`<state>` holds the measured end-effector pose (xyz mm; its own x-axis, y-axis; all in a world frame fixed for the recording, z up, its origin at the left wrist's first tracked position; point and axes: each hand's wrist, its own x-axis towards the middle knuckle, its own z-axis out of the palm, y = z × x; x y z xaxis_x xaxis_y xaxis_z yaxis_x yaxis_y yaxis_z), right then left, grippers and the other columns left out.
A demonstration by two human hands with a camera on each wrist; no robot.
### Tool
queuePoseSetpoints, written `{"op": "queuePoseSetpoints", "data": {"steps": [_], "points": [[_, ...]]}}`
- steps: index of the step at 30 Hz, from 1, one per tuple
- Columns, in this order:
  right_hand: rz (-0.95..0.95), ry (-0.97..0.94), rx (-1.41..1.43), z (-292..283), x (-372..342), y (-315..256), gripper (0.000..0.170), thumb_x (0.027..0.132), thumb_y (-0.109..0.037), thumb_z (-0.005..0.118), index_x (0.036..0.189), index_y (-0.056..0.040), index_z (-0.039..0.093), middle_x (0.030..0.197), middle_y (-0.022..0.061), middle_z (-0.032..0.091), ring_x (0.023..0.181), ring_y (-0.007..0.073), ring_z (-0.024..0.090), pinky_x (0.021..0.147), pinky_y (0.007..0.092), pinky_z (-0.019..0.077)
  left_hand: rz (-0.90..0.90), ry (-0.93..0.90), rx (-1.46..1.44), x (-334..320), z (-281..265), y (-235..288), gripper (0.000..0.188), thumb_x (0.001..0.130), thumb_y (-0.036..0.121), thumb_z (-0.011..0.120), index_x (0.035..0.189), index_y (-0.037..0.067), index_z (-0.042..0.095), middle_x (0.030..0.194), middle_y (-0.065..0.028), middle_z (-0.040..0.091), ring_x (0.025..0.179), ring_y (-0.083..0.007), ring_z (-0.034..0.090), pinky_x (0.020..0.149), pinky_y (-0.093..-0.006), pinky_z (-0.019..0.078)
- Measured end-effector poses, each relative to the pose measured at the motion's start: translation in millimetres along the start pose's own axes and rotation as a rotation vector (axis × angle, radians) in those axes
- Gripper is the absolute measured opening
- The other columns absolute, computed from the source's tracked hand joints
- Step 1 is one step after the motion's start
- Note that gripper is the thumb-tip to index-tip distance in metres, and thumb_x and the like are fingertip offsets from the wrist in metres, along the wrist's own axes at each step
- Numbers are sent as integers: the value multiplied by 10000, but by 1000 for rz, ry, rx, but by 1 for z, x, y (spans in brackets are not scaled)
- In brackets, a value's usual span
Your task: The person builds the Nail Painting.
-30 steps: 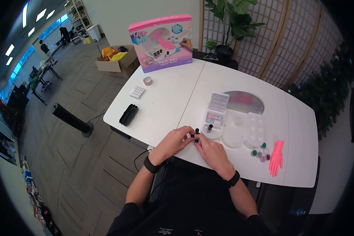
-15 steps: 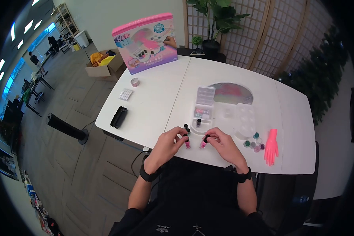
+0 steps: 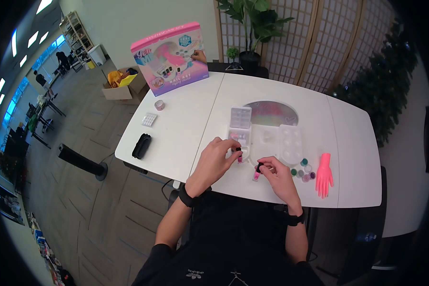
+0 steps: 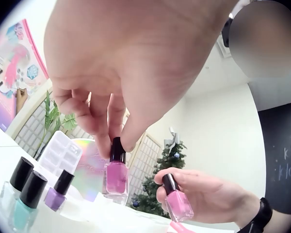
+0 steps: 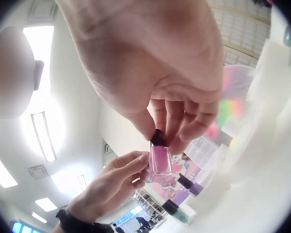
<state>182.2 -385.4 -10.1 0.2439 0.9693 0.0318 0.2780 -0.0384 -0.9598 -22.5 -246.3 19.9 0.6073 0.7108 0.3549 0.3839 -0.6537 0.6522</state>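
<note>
Over the front left part of the white tray [image 3: 264, 148], my left hand [image 3: 213, 159] pinches the black cap of a pink polish bottle [image 3: 240, 158]. In the left wrist view that bottle [image 4: 117, 180] hangs upright beneath the fingertips. My right hand [image 3: 280, 180] pinches the black cap of another pink bottle [image 3: 256, 176], slightly tilted, in front of the tray. Beside the left hand, the left wrist view has a purple bottle [image 4: 56, 197], a teal bottle [image 4: 24, 213] and a clear or pale bottle [image 4: 10, 193].
Small glitter pots [image 3: 306, 177] and a pink model hand [image 3: 324, 175] lie right of the tray. At the left are a black case [image 3: 141, 146], a white gem pack [image 3: 149, 119] and a round tub [image 3: 159, 105]. The nail art box [image 3: 172, 64] stands behind.
Both hands have moved apart, each with a pink bottle. Since half a second ago, the left hand has moved forward to the tray's front left, and the right hand slightly right.
</note>
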Motion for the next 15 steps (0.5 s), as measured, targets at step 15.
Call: {"op": "queuePoseSetpoints", "data": {"steps": [15], "points": [[-243,-140,-362,43,7,10,218,1054,-200,688,1223,-63,710,1045,167,722,970,356,709,865,456,563,183,12,349,19,42,-40,224,920,175,818,1117,85,755,1127,-50,743,1113,-297,623,949,-442,468]]}}
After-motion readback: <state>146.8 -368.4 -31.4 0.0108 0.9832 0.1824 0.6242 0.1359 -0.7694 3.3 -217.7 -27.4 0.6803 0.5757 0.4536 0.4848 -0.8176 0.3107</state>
